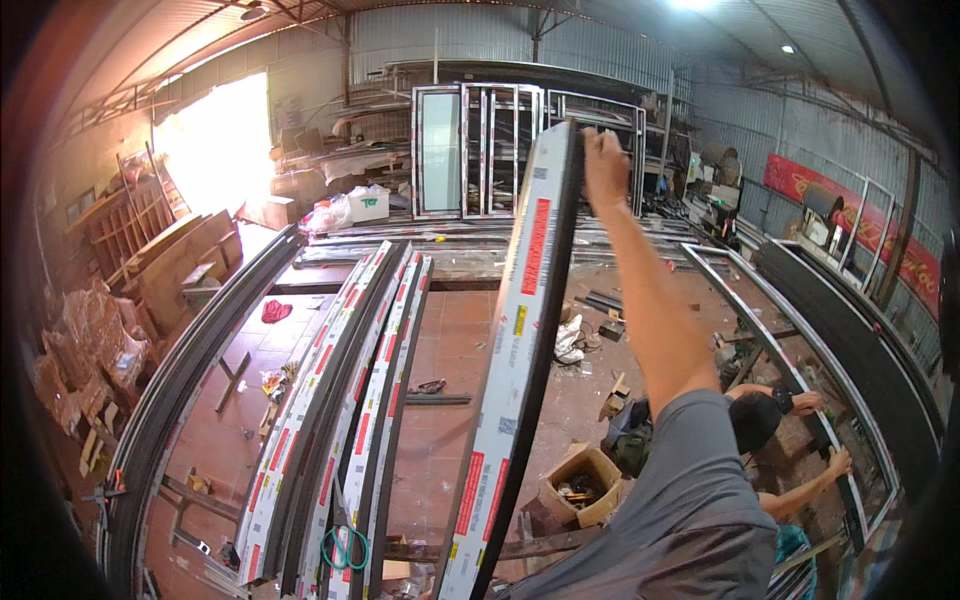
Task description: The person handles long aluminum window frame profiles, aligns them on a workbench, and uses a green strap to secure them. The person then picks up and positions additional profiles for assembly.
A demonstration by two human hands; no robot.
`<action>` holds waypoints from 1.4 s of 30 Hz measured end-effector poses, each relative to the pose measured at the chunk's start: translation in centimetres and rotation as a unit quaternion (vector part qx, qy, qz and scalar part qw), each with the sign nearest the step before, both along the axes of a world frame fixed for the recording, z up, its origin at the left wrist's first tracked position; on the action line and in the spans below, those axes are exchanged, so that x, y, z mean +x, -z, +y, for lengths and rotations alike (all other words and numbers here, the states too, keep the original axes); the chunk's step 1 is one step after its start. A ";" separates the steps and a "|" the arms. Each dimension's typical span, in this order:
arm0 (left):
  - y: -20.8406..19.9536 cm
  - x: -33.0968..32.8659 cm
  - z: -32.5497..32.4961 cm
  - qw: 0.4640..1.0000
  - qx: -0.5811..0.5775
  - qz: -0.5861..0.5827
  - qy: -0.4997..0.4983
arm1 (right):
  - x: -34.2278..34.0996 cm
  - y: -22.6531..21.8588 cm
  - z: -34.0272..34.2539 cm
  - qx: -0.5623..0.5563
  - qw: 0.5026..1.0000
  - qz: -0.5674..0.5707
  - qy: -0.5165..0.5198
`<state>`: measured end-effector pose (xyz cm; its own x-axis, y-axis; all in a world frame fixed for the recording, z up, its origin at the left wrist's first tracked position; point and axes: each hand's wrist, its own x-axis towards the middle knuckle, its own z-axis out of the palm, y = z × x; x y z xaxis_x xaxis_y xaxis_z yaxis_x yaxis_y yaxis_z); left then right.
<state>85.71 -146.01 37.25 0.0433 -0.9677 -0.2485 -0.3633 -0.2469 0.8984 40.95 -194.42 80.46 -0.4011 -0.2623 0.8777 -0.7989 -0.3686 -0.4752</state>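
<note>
A long dark metal profile (pixel 512 340) with white protective film and red and yellow labels rises steeply in front of me. Its lower end runs out of the picture. My right hand (pixel 605 170) is raised beside the profile's top end, fingers curled closed; whatever they hold, if anything, cannot be made out. My left hand is not visible. Left of the raised piece lie several similar film-covered profiles (pixel 330 400), side by side. Scissors with teal handles (pixel 345 548) rest on their near end.
At the right, a co-worker (pixel 755 420) bends with both hands on a metal frame (pixel 850 490). An open cardboard box (pixel 580 485) sits on the tiled floor. Dark profiles (pixel 190 385) stretch along the left. Glazed and bare frames (pixel 475 150) stand at the back.
</note>
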 end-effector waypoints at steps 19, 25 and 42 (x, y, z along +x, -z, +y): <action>-1.7 -3.4 -9.8 0.983 -0.170 -0.047 0.051 | 26.4 52.0 30.1 0.323 0.521 -0.510 -0.603; 0.0 -1.8 -10.4 0.959 -0.218 -0.181 0.018 | 27.4 44.1 24.6 0.362 0.404 -0.659 -0.521; 13.2 12.6 22.1 0.968 0.088 0.015 -0.236 | 16.7 39.4 13.2 0.385 0.662 -0.470 -0.438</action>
<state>98.34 -123.88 24.01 0.4604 -0.7840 -0.4163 -0.1468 -0.5298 0.8353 57.69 -181.25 41.03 -0.0736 -0.9806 -0.1815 0.3445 0.1457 -0.9274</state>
